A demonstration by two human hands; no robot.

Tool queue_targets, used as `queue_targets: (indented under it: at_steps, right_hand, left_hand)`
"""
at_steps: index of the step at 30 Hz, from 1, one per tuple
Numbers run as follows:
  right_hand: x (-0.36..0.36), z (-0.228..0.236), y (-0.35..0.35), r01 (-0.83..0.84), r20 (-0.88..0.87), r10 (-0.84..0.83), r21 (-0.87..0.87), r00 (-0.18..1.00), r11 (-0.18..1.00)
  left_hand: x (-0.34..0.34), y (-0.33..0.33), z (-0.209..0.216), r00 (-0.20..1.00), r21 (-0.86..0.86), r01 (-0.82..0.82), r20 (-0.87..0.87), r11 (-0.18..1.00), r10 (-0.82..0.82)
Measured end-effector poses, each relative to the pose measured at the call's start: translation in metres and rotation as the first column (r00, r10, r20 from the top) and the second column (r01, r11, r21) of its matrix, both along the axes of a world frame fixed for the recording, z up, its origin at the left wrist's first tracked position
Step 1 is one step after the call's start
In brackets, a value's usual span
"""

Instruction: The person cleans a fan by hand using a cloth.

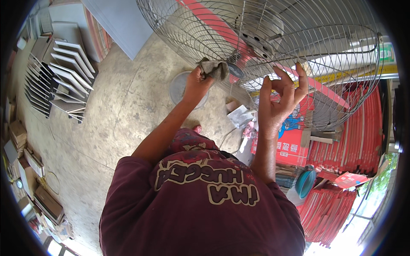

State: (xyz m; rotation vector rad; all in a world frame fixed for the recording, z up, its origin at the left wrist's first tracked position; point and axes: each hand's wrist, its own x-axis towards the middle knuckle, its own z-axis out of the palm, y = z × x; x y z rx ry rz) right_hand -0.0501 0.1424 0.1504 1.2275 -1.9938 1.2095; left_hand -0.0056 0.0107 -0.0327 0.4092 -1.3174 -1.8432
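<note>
A large fan with a round wire guard and red blades fills the upper part of the view. My left hand is closed round a crumpled grey cloth and holds it against the guard, close to the dark round hub cap. To the right, my right hand is raised at the guard, its bent fingers hooked at the wires. Exactly where those fingertips meet the wires is hard to make out. Behind the wires shows the fan's grey motor housing.
Below the fan stands a round grey bucket on the concrete floor. At the left are racks of upright tile panels and cardboard boxes. Red stacked cartons and a teal basin occupy the right side.
</note>
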Motion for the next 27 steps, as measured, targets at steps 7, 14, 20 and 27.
queue_targets:
  at_steps: [7, 14, 20, 27]
  right_hand:
    - [0.002, 0.001, 0.001, 0.010, 0.041, -0.009, -0.017, 0.999, 1.000]
    - [-0.001, 0.004, -0.001, 0.012, 0.036, -0.012, -0.009, 0.999, 1.000]
    - [-0.004, 0.000, 0.003, 0.048, -0.001, -0.048, -0.005, 0.999, 0.999]
    - [-0.005, 0.000, 0.001, 0.036, 0.011, -0.036, -0.025, 0.999, 0.999]
  left_hand:
    - [-0.003, 0.013, 0.058, 0.989, -0.025, 0.124, -0.079, 0.992, -0.126]
    - [-0.037, 0.011, -0.011, 0.979, -0.065, 0.018, 0.204, 0.998, -0.004]
    - [-0.025, 0.005, -0.005, 0.990, 0.089, -0.078, 0.121, 0.993, 0.067]
    - [-0.043, 0.034, -0.010, 0.998, 0.010, 0.021, 0.066, 1.000, -0.022]
